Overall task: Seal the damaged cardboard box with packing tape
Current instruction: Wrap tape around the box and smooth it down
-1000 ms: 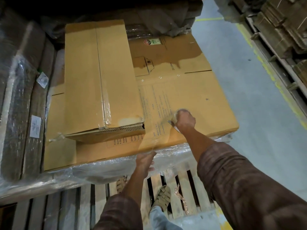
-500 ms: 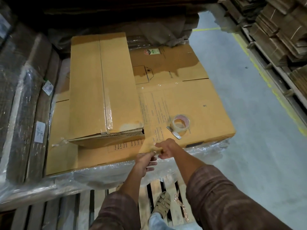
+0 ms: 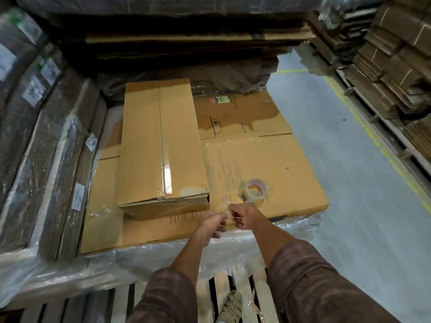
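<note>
Brown plaid sleeves (image 3: 310, 276); tan sandal (image 3: 231, 307)

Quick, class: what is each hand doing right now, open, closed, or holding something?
Left hand: closed, pinching one end of a clear strip of tape.
Right hand: closed, pinching the other end of the tape.

Wooden pallet (image 3: 240, 283); grey floor (image 3: 363, 206) — stacked cardboard (image 3: 396, 66).

A long cardboard box (image 3: 161, 148) with a crushed near end lies on a flat cardboard sheet (image 3: 279, 164). A tape roll (image 3: 255, 191) sits on the sheet to its right. Nearer, the left hand (image 3: 211, 223) and right hand (image 3: 243, 215) pinch a clear tape strip (image 3: 227, 212) between them, above a wooden pallet (image 3: 233, 285).
</note>
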Action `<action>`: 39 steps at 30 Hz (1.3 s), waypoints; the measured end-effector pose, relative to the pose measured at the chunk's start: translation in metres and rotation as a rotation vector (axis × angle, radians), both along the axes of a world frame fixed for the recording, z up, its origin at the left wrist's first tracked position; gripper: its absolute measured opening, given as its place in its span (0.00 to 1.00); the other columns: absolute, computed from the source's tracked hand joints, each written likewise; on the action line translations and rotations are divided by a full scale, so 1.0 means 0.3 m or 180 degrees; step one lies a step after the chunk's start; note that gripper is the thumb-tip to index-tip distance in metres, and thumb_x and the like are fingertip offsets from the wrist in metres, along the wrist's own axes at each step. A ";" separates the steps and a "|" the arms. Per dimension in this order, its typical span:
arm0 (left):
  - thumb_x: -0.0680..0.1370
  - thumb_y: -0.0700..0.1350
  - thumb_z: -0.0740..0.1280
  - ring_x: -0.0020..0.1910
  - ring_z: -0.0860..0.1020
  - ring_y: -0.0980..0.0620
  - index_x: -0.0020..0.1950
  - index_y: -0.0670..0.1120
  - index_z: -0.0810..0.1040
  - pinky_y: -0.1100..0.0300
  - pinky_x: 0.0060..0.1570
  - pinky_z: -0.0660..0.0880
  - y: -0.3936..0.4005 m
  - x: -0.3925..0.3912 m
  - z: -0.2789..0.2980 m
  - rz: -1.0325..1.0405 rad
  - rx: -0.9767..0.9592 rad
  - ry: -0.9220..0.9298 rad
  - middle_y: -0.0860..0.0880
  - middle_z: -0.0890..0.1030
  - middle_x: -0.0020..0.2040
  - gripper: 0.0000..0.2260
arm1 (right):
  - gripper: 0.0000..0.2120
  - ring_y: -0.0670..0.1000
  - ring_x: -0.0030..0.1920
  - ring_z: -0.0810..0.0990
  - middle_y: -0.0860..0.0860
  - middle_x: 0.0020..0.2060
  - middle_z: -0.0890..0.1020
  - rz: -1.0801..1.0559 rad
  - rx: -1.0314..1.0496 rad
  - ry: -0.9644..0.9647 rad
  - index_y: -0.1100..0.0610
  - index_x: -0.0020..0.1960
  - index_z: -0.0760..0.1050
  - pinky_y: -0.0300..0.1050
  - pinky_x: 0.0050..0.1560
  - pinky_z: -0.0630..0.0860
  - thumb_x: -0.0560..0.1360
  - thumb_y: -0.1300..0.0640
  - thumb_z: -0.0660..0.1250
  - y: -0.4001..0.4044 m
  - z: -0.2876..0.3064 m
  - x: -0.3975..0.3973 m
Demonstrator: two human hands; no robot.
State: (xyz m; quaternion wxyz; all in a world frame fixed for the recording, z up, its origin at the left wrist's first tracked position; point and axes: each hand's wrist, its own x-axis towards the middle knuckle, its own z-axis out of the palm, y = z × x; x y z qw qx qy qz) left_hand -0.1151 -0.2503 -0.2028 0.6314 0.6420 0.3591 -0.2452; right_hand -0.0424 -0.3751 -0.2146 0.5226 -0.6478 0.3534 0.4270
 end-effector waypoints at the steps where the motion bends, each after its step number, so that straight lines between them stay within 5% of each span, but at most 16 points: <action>1: 0.76 0.43 0.71 0.34 0.80 0.48 0.44 0.43 0.79 0.60 0.29 0.69 -0.001 0.011 0.028 -0.0079 0.0061 -0.0075 0.45 0.83 0.38 0.05 | 0.14 0.46 0.28 0.72 0.49 0.30 0.75 -0.0082 -0.0009 -0.0141 0.56 0.36 0.72 0.38 0.28 0.71 0.79 0.56 0.69 -0.001 0.014 0.003; 9: 0.77 0.42 0.71 0.31 0.83 0.48 0.39 0.43 0.76 0.60 0.28 0.71 0.009 0.126 0.299 -0.0426 0.0286 -0.0890 0.43 0.82 0.33 0.08 | 0.06 0.51 0.24 0.66 0.54 0.31 0.76 -0.1053 0.0116 -0.1766 0.59 0.45 0.82 0.40 0.26 0.62 0.78 0.59 0.69 0.033 0.246 0.070; 15: 0.74 0.41 0.77 0.30 0.82 0.47 0.35 0.44 0.75 0.62 0.26 0.72 0.133 0.225 0.499 -0.0399 0.0431 -0.1420 0.42 0.81 0.31 0.13 | 0.12 0.51 0.26 0.67 0.54 0.30 0.78 -0.1467 0.0271 -0.2267 0.59 0.48 0.83 0.40 0.27 0.61 0.80 0.54 0.63 0.118 0.446 0.151; 20: 0.71 0.46 0.80 0.36 0.83 0.50 0.38 0.45 0.77 0.56 0.37 0.79 0.293 0.244 0.548 -0.0193 0.0502 -0.1454 0.42 0.86 0.40 0.13 | 0.18 0.50 0.30 0.69 0.51 0.38 0.79 -0.1323 0.0346 -0.2596 0.58 0.47 0.84 0.40 0.27 0.63 0.83 0.47 0.63 0.226 0.508 0.171; 25: 0.73 0.37 0.77 0.42 0.87 0.44 0.44 0.43 0.74 0.56 0.39 0.81 0.430 0.216 0.575 0.0002 -0.0058 -0.1295 0.41 0.87 0.42 0.11 | 0.19 0.53 0.39 0.76 0.50 0.45 0.84 -0.1108 0.0836 -0.2204 0.59 0.48 0.81 0.45 0.35 0.72 0.79 0.43 0.67 0.339 0.532 0.134; 28: 0.73 0.35 0.76 0.42 0.87 0.43 0.47 0.42 0.74 0.58 0.36 0.80 0.501 0.193 0.584 -0.0005 -0.0178 -0.1227 0.42 0.87 0.41 0.12 | 0.10 0.53 0.38 0.78 0.53 0.41 0.84 -0.1051 0.1159 -0.2088 0.60 0.50 0.80 0.46 0.39 0.78 0.74 0.56 0.76 0.405 0.539 0.108; 33: 0.73 0.34 0.77 0.42 0.87 0.46 0.55 0.35 0.79 0.58 0.37 0.81 0.593 0.174 0.556 0.0041 -0.0181 -0.0951 0.39 0.87 0.42 0.13 | 0.14 0.52 0.33 0.78 0.57 0.37 0.83 -0.1273 0.1514 -0.1947 0.60 0.56 0.78 0.43 0.37 0.79 0.72 0.69 0.75 0.494 0.526 0.084; 36: 0.73 0.35 0.77 0.41 0.87 0.47 0.56 0.35 0.80 0.59 0.37 0.80 0.634 0.160 0.538 -0.0057 -0.0120 -0.0743 0.39 0.87 0.42 0.13 | 0.21 0.54 0.35 0.81 0.61 0.42 0.85 -0.1239 0.1505 -0.1795 0.56 0.58 0.74 0.47 0.38 0.81 0.70 0.71 0.76 0.502 0.508 0.073; 39: 0.74 0.36 0.77 0.39 0.86 0.49 0.55 0.37 0.81 0.60 0.38 0.80 0.662 0.148 0.508 -0.0321 0.0117 -0.0552 0.40 0.87 0.43 0.11 | 0.17 0.56 0.39 0.84 0.59 0.43 0.86 -0.0783 0.1150 -0.1651 0.62 0.58 0.79 0.50 0.43 0.84 0.71 0.66 0.78 0.487 0.482 0.059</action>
